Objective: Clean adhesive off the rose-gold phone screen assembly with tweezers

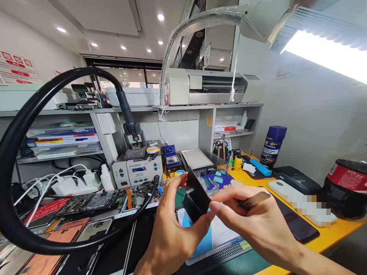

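Observation:
My left hand (177,225) grips a black glossy smartphone (197,194) by its edges, tilted up, with the thumb at the lower edge and the fingers at the upper left. My right hand (255,221) is closed around a thin, flat metal tool (255,199) that looks like a pry blade. Its rounded end sticks up between the fingers, and the other end is hidden in them. The right thumb and index finger pinch together at the phone's right edge. Beneath the hands lies a blue and white pad (202,244).
On the left, a black flexible hose (8,183) loops past phone parts (65,233) to a hot-air station (140,168). Behind the hands stands a hot plate (197,158). To the right are a spray can (272,147), a white case (298,200), a dark phone (298,221) and a red-labelled bottle (346,187).

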Demonstrator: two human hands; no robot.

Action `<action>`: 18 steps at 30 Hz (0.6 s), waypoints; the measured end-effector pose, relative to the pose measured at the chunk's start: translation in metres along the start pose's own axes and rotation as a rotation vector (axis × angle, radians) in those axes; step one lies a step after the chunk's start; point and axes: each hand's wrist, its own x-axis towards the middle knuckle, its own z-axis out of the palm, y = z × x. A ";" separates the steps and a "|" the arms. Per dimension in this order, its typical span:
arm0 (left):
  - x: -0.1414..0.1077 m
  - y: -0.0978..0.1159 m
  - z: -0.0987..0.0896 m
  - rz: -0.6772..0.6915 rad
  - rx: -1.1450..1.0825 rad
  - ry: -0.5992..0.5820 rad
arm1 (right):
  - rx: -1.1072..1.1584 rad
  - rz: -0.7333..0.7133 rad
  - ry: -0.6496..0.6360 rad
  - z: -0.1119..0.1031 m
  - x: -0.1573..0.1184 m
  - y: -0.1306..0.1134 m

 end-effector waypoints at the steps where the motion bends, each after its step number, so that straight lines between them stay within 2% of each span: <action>1: -0.001 -0.001 0.000 0.034 0.027 0.019 | 0.002 -0.008 -0.014 -0.001 -0.001 0.001; 3: -0.002 -0.005 0.002 0.120 0.082 0.057 | 0.030 0.006 -0.051 -0.004 -0.002 0.002; 6: -0.004 -0.012 0.003 0.278 0.165 0.156 | 0.168 0.114 -0.102 -0.013 -0.003 0.004; 8: -0.004 -0.016 0.003 0.381 0.224 0.228 | 0.364 0.262 -0.159 -0.019 -0.004 0.007; 13: 0.000 -0.020 0.003 0.695 0.370 0.296 | 0.990 0.840 -0.379 -0.022 -0.015 0.015; 15: 0.001 -0.019 0.004 0.791 0.390 0.299 | 1.190 0.972 -0.453 -0.019 -0.020 0.017; 18: 0.001 -0.016 0.007 0.898 0.402 0.289 | 1.395 1.052 -0.523 -0.012 -0.026 0.018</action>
